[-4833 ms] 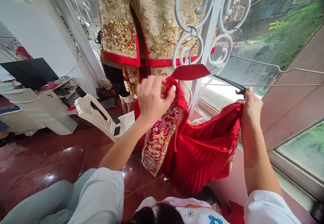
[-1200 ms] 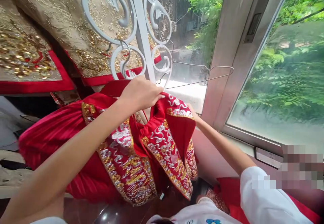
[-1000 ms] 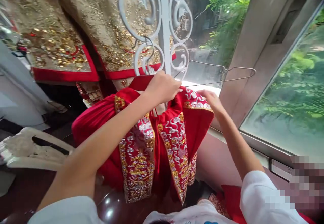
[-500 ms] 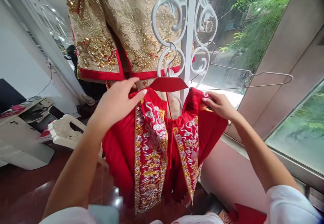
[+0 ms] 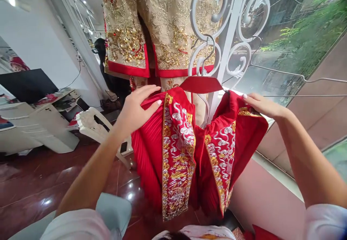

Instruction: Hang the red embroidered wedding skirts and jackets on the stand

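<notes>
A red pleated skirt [image 5: 151, 138] with gold and silver embroidered panels hangs in front of me from a red hanger [image 5: 202, 84]. The hanger's metal hook loops over white scrollwork. My left hand [image 5: 137, 110] grips the skirt's upper left edge, thumb in front and fingers along the top. At the upper right edge, my right hand [image 5: 265, 106] is closed on the cloth beside a gold-embroidered patch; some of its fingers are hidden behind the fabric. A thin red cord dangles between the two panels.
Behind hangs a beige and gold beaded garment [image 5: 173, 34] with red trim. A bare wire hanger [image 5: 287, 72] hangs by the window at right. A white chair [image 5: 93, 124], a desk with a black monitor [image 5: 28, 86] and a person in dark clothes [image 5: 101, 52] are at left.
My view has swung left and tilted, so the skirt and hangers appear farther right. Both hands stay at the skirt's top edges; the right one has shifted slightly outward along it.
</notes>
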